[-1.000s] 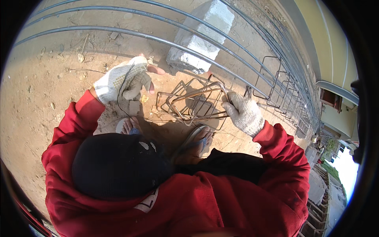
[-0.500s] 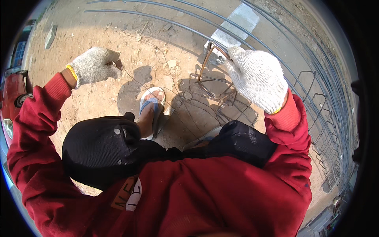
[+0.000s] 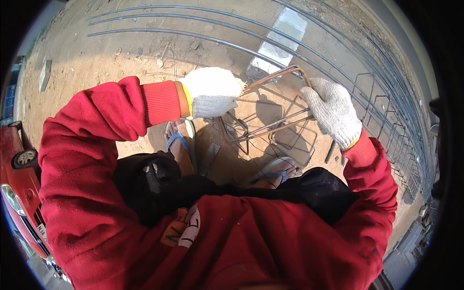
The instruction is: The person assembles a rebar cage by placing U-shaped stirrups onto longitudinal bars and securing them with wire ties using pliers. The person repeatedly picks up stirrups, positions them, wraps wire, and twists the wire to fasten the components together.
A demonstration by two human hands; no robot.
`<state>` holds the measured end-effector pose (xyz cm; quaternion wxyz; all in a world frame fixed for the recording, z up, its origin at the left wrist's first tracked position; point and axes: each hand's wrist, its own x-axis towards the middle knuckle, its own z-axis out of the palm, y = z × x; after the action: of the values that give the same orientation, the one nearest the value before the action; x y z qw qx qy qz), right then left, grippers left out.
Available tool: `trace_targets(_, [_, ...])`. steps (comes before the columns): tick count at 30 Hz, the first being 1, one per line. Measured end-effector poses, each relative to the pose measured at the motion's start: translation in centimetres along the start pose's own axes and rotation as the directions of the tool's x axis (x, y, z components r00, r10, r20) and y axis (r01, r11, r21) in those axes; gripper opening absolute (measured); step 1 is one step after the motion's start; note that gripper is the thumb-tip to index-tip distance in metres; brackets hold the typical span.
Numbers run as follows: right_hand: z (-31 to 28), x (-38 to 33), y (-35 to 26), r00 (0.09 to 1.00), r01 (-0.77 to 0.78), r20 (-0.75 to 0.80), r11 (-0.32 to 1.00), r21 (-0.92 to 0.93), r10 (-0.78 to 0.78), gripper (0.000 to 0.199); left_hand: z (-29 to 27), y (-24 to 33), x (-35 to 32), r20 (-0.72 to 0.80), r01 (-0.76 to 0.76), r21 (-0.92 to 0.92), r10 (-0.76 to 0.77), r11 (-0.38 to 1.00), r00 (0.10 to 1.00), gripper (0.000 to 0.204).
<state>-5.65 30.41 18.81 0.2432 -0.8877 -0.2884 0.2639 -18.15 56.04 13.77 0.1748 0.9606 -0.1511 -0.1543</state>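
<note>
Both gloved hands (image 3: pixel 212 93) (image 3: pixel 332 110) grip rusty rect. stirrup (image 3: pixel 278 77).

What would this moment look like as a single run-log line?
left hand: gloved, gripping rebar stirrup | right hand: gloved, gripping same stirrup | more stirrups on dirt by sandalled feet

L gloved hand (image 3: pixel 212 93), R gloved hand (image 3: pixel 332 111), gripping bent rebar stirrup (image 3: pixel 275 77); dirt ground (image 3: pixel 96 58)

Rusty, probably steel stirrup (image 3: pixel 278 77); knitted cotton gloves (image 3: pixel 212 92).
</note>
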Motion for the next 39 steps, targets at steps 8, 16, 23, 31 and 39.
trace_targets(8, [-0.6,-3.2,-0.8,0.984,-0.029,-0.169,0.908,-0.418,-0.047,0.031,-3.6,-1.3,5.9,0.276,-0.269,-0.256,0.337,0.929,0.9,0.033])
trace_targets(16, [0.7,-2.5,-3.1,0.905,0.006,-0.424,0.998,-0.065,-0.033,0.028,-4.0,-5.1,4.1,0.415,0.166,-0.798,0.329,0.579,0.848,0.026])
trace_targets(23, [1.5,-1.4,-2.1,0.888,-0.34,-0.16,0.85,0.402,0.43,0.03,-2.2,-5.4,0.1,0.111,0.036,-0.623,0.042,0.782,0.993,0.065])
trace_targets(31, [4.6,-1.1,-2.6,0.925,-0.273,-0.048,0.745,0.609,0.377,0.023,-3.2,-0.1,-2.1,-0.064,-0.333,-0.542,0.358,0.772,0.932,0.048])
trace_targets(39, [6.2,-3.0,-2.2,0.911,-0.342,0.077,0.64,0.688,0.404,0.023,-1.7,-1.6,-2.8,0.277,-0.124,-0.696,0.424,0.707,0.862,0.02])
